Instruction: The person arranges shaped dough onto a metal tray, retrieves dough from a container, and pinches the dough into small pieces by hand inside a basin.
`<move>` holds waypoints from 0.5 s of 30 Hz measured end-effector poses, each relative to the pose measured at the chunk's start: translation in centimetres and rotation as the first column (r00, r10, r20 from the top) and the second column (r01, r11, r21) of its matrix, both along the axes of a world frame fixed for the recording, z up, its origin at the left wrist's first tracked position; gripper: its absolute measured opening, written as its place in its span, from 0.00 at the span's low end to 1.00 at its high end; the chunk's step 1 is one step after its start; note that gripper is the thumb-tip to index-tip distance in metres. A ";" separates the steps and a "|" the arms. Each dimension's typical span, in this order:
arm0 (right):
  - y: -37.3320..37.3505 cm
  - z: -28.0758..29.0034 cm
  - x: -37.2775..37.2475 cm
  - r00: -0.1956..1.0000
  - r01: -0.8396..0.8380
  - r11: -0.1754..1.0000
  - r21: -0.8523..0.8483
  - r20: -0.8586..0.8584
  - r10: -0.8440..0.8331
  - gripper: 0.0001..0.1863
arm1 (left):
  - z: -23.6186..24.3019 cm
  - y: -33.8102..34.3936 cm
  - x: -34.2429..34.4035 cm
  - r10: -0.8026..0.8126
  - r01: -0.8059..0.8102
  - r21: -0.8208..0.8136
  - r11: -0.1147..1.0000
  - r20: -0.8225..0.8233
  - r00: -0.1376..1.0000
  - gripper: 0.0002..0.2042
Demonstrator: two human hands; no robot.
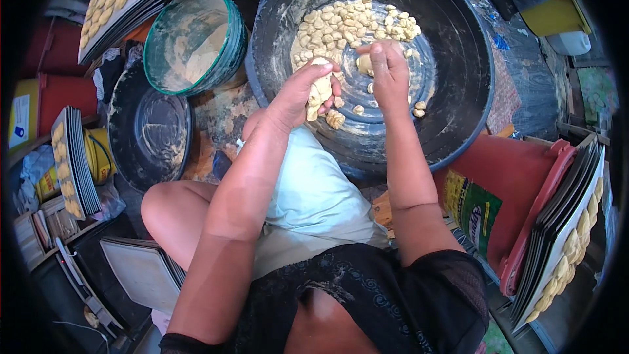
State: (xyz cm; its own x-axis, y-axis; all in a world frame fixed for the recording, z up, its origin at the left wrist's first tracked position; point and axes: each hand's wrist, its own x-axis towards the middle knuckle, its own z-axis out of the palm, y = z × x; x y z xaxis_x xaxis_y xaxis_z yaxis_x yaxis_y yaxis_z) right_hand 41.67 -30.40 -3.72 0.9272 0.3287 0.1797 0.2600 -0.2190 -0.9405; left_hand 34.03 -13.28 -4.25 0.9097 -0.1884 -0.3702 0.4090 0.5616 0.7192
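Observation:
Over a large round black basin (452, 33), my left hand (303, 92) is wrapped round a pale yellow lump of dough (317, 99), which sticks out below the fingers. My right hand (389, 69) is closed beside it, with a smaller piece of dough (365, 64) at its fingers. The two hands are apart. A heap of small rounded dough pieces (341, 23) lies in the far part of the basin. A few loose pieces (419, 106) are scattered nearer the hands on the floury bottom.
Left of the basin stand a green-rimmed tub (152, 69) with flour inside and a smaller black basin (187, 137). Stacked trays with shaped dough rise at the upper left (98, 33), left (75, 157) and right (557, 269). A red bin (504, 170) stands close on the right.

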 end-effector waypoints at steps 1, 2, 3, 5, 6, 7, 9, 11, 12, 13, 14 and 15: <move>0.9 -0.3 0.0 0.979 0.043 0.999 0.027 0.198 -0.048 0.14 | -0.1 -0.1 0.0 -0.012 0.013 0.095 0.995 -0.016 1.000 0.22; 1.0 -0.2 -0.4 0.979 0.043 0.999 0.027 0.197 -0.047 0.14 | -0.2 -0.1 -0.1 -0.011 0.013 0.095 0.995 -0.018 1.000 0.22; 1.3 0.4 -1.0 0.981 -0.192 0.977 0.088 0.054 0.188 0.16 | 0.2 -0.1 -0.2 0.007 -0.003 0.058 0.998 -0.057 0.998 0.25; 1.8 0.0 -1.5 0.881 -0.465 0.873 0.147 -0.022 0.472 0.20 | 0.7 -0.3 -0.3 0.024 -0.022 0.022 1.000 -0.098 0.995 0.28; 1.8 0.1 -1.4 0.882 -0.463 0.874 0.145 -0.021 0.471 0.20 | 0.9 -0.6 -0.2 0.084 -0.082 0.021 0.996 -0.142 0.986 0.30; 1.7 0.2 -1.2 0.891 -0.448 0.893 0.041 -0.063 0.450 0.21 | 1.0 -0.8 -0.1 0.144 -0.142 0.023 0.990 -0.186 0.972 0.31; 1.7 0.0 -1.5 0.954 -0.293 0.955 -0.042 -0.080 0.289 0.21 | 0.4 -0.2 0.0 0.089 -0.080 0.080 0.994 -0.114 0.989 0.31; 2.1 0.0 -1.0 0.973 -0.067 0.966 0.248 -0.199 0.118 0.19 | -0.3 0.1 0.1 0.031 -0.025 0.142 0.989 -0.044 0.999 0.32; 2.3 0.0 -0.9 0.933 0.197 0.855 0.480 -0.360 -0.013 0.17 | -0.3 0.0 0.1 0.055 -0.051 0.173 0.984 -0.022 0.998 0.31; 2.2 0.4 -0.9 0.946 0.186 0.834 0.520 -0.325 -0.008 0.18 | -0.3 -0.1 0.1 0.078 -0.077 0.202 0.976 0.001 0.997 0.31; 1.9 0.2 -0.8 0.946 0.184 0.834 0.521 -0.325 -0.006 0.18 | -0.3 -0.1 0.1 0.080 -0.079 0.203 0.976 0.000 0.997 0.31; 1.6 0.2 -0.8 0.997 0.067 0.971 0.231 0.010 -0.072 0.20 | 0.2 -0.3 0.2 0.164 -0.156 0.127 0.980 -0.053 0.985 0.30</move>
